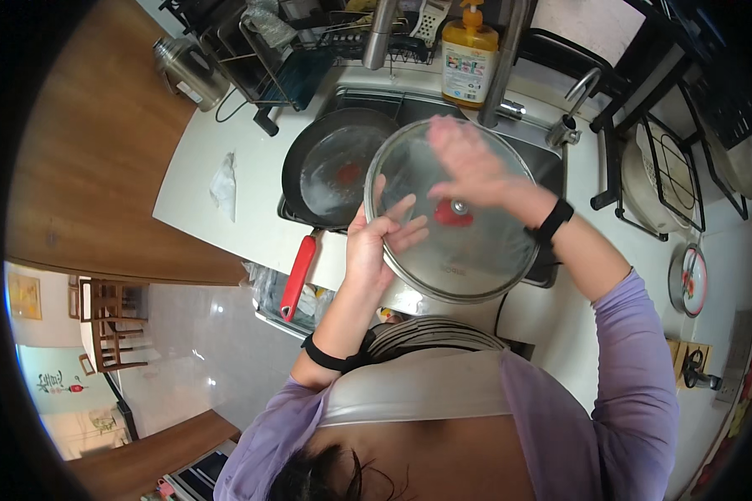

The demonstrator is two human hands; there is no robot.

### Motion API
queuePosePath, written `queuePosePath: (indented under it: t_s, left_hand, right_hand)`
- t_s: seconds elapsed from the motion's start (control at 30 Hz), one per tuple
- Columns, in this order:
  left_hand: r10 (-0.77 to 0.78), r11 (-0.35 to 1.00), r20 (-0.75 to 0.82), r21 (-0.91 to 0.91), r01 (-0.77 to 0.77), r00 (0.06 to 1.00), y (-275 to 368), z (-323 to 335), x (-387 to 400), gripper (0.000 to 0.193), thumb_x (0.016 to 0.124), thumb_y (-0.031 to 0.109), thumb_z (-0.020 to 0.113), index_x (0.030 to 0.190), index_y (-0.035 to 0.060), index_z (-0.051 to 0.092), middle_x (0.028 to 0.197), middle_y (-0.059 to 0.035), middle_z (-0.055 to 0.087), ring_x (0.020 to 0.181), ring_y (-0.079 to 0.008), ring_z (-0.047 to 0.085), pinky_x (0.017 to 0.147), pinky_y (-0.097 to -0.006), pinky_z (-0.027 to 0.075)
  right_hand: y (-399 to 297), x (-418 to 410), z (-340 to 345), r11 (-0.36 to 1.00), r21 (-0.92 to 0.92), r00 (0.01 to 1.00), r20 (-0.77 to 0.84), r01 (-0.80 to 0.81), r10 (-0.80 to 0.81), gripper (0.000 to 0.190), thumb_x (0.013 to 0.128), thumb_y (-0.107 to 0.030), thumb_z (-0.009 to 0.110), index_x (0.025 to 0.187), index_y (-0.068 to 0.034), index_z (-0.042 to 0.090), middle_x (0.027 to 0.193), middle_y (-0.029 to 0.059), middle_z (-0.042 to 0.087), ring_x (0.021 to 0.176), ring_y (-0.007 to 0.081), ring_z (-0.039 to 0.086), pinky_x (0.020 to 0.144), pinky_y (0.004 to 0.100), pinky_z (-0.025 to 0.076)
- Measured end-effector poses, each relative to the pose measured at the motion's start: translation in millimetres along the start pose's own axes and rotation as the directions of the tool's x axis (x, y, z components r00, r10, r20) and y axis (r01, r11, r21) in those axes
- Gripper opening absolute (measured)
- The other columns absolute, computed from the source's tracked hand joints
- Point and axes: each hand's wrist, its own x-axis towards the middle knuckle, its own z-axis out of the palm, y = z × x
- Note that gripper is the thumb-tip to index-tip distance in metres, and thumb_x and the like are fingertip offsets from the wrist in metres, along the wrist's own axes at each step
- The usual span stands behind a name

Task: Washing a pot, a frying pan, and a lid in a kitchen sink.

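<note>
My left hand grips the rim of a round glass pan lid, its fingers showing through the glass. The lid is tilted above the sink, with its inner side towards me; a red knob shows through its middle. My right hand, blurred, lies over the upper part of the lid with fingers spread; whether it touches the glass I cannot tell. To the left a dark frying pan with a red handle rests over the sink, wet inside. The lid hides part of the sink.
An orange pump bottle stands behind the sink beside the faucet. On the left counter are a crumpled white cloth or tissue and a steel flask. Dish racks stand at both sides. A bin sits below the counter edge.
</note>
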Motion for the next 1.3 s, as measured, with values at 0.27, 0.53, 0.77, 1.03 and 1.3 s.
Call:
queuePosePath:
  t_s: [0.27, 0.53, 0.77, 1.03, 1.3]
  left_hand:
    - [-0.008, 0.999, -0.059, 0.051, 0.011, 0.998, -7, -6, 7, 0.074, 0.069, -0.009, 0.037, 0.139, 0.0151, 0.030, 0.119, -0.0238, 0.052, 0.093, -0.0443, 0.059, 0.081, -0.0508, 0.051]
    - [0.044, 0.996, 0.038, 0.078, -0.047, 0.998, -6, -3, 14, 0.075, 0.068, -0.008, 0.038, 0.139, 0.0120, 0.030, 0.110, -0.0211, 0.057, 0.089, -0.0336, 0.062, 0.077, -0.0431, 0.053]
    - [-0.003, 0.997, -0.028, 0.075, 0.005, 1.000, 20, 1, 8, 0.074, 0.069, -0.008, 0.039, 0.139, 0.0134, 0.029, 0.118, -0.0248, 0.052, 0.093, -0.0420, 0.060, 0.081, -0.0483, 0.052]
    - [0.105, 0.994, -0.094, 0.001, -0.106, 0.990, 34, -14, 31, 0.070, 0.072, -0.006, 0.037, 0.139, 0.0139, 0.029, 0.121, -0.0270, 0.049, 0.094, -0.0432, 0.059, 0.078, -0.0470, 0.054]
    - [0.158, 0.987, -0.185, 0.068, -0.147, 0.970, 46, -8, 64, 0.054, 0.083, 0.000, 0.037, 0.135, 0.0146, 0.034, 0.119, -0.0240, 0.051, 0.091, -0.0407, 0.061, 0.072, -0.0458, 0.056]
  right_hand:
    - [-45, 5, 11, 0.990, 0.108, 0.984, 0.140, 0.096, -0.111, 0.096, 0.077, -0.059, 0.054, 0.138, 0.006, 0.020, 0.144, 0.0258, 0.017, 0.136, 0.0348, 0.013, 0.109, 0.0443, 0.017]
    - [-50, 20, 13, 0.998, -0.031, 0.997, 0.050, 0.063, -0.061, 0.090, 0.082, -0.060, 0.044, 0.139, 0.005, 0.017, 0.147, 0.0210, 0.013, 0.137, 0.0325, 0.011, 0.110, 0.0470, 0.011]
    - [43, -8, -6, 0.976, 0.044, 0.977, 0.039, -0.211, 0.210, 0.076, 0.083, -0.041, 0.057, 0.137, 0.002, 0.024, 0.141, 0.0237, 0.027, 0.130, 0.0327, 0.030, 0.106, 0.0429, 0.027]
    - [42, -69, -4, -0.288, 0.782, 0.625, 0.618, -0.553, 0.478, 0.033, 0.090, -0.031, 0.052, 0.108, -0.004, 0.053, 0.084, 0.0073, 0.060, 0.071, 0.0139, 0.062, 0.053, 0.0292, 0.051]
    - [132, 7, -9, 0.519, -0.028, 0.517, 0.051, -0.855, 0.855, 0.043, 0.090, -0.035, 0.041, 0.099, 0.002, 0.061, 0.100, 0.0253, 0.060, 0.093, 0.0384, 0.059, 0.078, 0.0466, 0.048]
